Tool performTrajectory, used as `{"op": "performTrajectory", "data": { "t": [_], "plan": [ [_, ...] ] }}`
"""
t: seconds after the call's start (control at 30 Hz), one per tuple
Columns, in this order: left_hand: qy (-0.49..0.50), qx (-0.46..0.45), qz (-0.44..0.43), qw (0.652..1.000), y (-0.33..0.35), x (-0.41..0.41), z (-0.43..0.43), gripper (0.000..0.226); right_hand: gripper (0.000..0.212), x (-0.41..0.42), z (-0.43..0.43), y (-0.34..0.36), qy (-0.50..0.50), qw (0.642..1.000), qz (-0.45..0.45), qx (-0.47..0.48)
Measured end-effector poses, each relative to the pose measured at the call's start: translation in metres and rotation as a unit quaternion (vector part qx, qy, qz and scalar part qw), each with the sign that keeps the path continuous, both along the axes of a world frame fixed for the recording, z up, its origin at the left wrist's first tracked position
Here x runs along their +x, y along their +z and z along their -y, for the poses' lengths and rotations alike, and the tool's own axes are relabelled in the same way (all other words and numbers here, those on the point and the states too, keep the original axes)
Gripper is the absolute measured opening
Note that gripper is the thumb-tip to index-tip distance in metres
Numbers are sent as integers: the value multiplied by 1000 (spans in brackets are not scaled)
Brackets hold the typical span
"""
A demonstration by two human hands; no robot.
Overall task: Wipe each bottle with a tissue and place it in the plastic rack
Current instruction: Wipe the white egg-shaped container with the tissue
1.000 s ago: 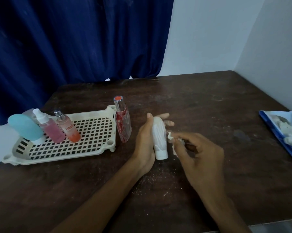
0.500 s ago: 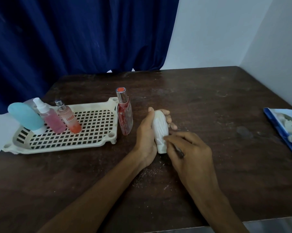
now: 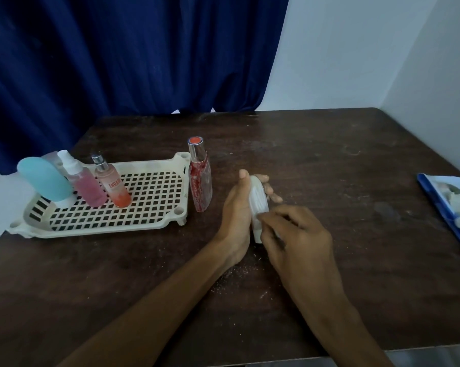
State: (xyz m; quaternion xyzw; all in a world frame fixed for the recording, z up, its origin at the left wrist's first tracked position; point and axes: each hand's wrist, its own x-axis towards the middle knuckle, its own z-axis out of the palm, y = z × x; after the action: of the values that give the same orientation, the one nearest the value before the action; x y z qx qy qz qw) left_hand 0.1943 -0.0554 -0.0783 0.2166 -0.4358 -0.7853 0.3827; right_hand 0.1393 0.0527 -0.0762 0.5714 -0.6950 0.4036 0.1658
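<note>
My left hand [image 3: 235,210] grips a small white ribbed bottle [image 3: 258,201], standing upside down on the table's middle. My right hand [image 3: 299,234] presses against the bottle's lower front, fingers pinched on a white tissue that is almost wholly hidden. The cream plastic rack [image 3: 170,223] lies to the left; in its left end stand a blue bottle [image 3: 43,178], a pink spray bottle [image 3: 84,185] and an orange bottle [image 3: 113,185]. A tall red-speckled bottle [image 3: 199,178] stands on the table just right of the rack.
The dark wooden table [image 3: 329,160] has white crumbs near my wrists. A blue-edged packet with crumpled tissues [image 3: 456,202] lies at the right edge. A blue curtain hangs behind, a white wall stands right.
My right hand moved left from beside the bottle onto its lower front, covering the tissue. The left hand kept its grip and the view shifted slightly.
</note>
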Motion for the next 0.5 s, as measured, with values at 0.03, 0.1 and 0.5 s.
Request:
{"op": "performTrajectory", "data": {
  "t": [0.03,0.1,0.5],
  "plan": [
    [5,2,3,1000,0,1,1,52,15,2,0,-1,5,1000,-4,5],
    [10,5,6,1000,0,1,2,52,15,2,-3,-5,18,1000,-13,13],
    [17,-3,27,999,3,2,-1,46,19,6,-2,-7,39,999,-14,-23]
  ]
}}
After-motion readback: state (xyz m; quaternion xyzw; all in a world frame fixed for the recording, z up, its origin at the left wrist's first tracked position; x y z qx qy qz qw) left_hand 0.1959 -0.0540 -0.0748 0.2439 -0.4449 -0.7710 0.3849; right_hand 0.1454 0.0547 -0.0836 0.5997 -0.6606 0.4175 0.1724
